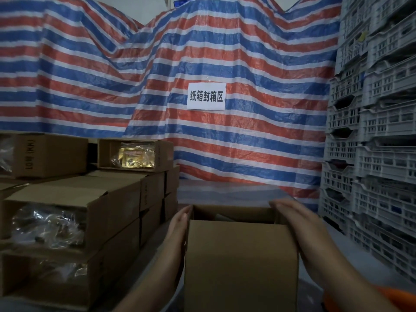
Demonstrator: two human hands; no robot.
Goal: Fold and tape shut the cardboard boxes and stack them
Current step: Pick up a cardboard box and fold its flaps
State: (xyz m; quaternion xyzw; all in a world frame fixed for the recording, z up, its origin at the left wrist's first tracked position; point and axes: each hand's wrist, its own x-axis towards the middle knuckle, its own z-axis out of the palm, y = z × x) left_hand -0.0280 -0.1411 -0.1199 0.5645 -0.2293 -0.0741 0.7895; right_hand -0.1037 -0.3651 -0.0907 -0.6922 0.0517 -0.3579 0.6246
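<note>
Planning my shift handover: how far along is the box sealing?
Done: nothing looks taped. The stacked boxes at left still gape open, plastic-wrapped goods showing. In hand: left hand and right hand press the sides of an open box. Left: folding, taping, stacking.

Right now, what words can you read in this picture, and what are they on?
"纸箱封箱区": white paper sign on the striped tarp.
"10W (KN)", printed sideways, reading uncertain: top left cardboard box.
Print on the stacked box side: too blurred.
Gold packet label: too small.

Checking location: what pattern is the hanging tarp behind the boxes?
Red, blue and white striped plastic tarp, head view.
</note>
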